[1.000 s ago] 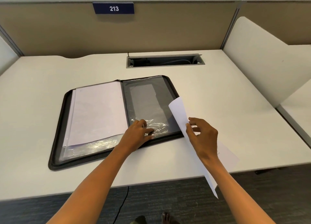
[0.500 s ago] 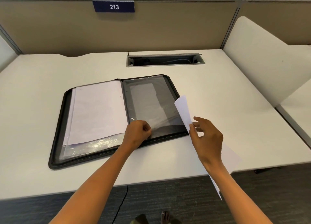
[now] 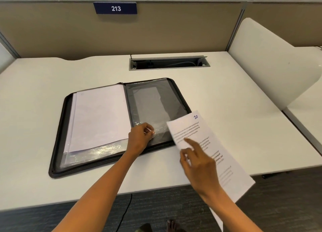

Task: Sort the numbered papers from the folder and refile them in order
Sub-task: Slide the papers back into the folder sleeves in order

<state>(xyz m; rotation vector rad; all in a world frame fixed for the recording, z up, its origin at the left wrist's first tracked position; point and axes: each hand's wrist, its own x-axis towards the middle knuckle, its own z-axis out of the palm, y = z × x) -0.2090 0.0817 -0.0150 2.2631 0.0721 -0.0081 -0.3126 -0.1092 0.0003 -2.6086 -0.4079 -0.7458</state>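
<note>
Two hands working: my left hand is pinching the folder sleeve; right hand grip's pinching the paper marked 10.

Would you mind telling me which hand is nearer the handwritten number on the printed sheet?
Right. The right hand holds the printed white sheet below the blue handwritten number; the left hand pinches the clear plastic sleeve, farther left.

An office cubicle workstation. A white desk is enclosed at the back by a tan fabric partition bearing a dark blue number plate reading "213". A recessed cable tray with an open lid is set into the desktop, and a curved white divider separates the neighbouring desk on the right.
</note>
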